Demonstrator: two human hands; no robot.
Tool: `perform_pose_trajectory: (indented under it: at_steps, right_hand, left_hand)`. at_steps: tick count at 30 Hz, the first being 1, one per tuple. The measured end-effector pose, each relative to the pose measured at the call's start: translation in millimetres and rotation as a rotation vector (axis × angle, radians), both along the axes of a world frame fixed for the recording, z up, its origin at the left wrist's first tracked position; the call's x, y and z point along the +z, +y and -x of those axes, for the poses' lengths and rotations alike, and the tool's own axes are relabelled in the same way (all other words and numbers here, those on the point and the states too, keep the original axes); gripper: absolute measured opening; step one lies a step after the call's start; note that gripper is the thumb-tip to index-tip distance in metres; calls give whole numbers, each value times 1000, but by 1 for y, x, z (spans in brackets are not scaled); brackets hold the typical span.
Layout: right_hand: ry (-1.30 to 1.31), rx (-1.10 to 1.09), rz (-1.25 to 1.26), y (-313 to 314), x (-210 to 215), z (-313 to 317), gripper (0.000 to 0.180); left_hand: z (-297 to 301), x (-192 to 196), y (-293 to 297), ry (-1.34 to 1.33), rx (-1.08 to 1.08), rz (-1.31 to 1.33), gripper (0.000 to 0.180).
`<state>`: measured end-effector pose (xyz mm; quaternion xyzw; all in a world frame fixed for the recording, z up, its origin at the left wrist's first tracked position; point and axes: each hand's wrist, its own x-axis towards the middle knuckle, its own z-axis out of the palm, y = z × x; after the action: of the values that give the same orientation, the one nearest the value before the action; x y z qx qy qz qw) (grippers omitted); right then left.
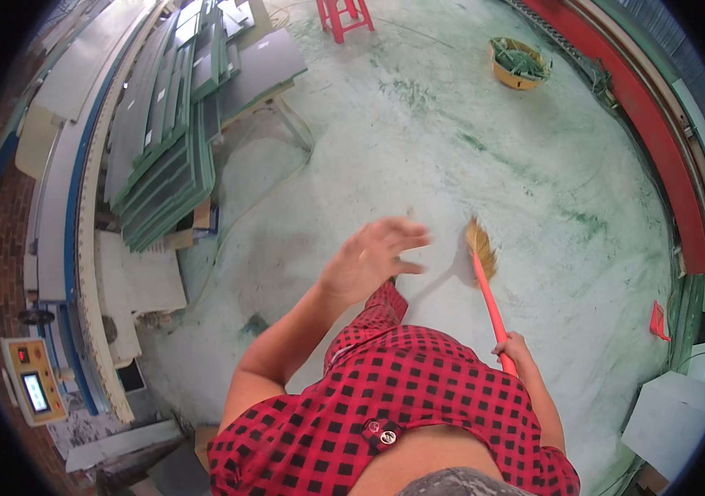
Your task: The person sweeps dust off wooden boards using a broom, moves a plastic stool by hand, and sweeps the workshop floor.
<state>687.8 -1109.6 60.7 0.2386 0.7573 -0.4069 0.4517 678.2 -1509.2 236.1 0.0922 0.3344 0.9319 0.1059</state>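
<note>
My right hand (516,350) is wrapped round the red handle of a broom (490,302), low at my right side. The broom's straw-coloured bristle head (480,248) points away from me, over the pale, green-stained floor; whether it touches the floor I cannot tell. In front of my body my left hand (377,258) is raised with its fingers spread, slightly blurred, and nothing in it. Below that hand a leg in red and black checked cloth shows.
Stacked grey panels with green edges (179,157) stand at the left beside a long bench. A control box (34,382) sits lower left. Far ahead are a red stool (344,18) and a yellow basin (519,63) of green scraps. A red beam (658,107) runs along the right.
</note>
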Motion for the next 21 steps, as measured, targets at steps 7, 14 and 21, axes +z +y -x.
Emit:
perform_pose_trajectory:
  at_steps: [7,14,21]
  right_hand:
    - [-77,-400,277,-80,82,76,28]
    - [30,-389,491,-165,111,165,39]
    - [68,12,404,-216,86,261,58]
  left_hand:
    - [-20,-176,-147,-1116,481,388,28]
    - [-21,-251,-252,-1310,650,679,16]
    - [-27,-276,-275,-1403,596,701,14]
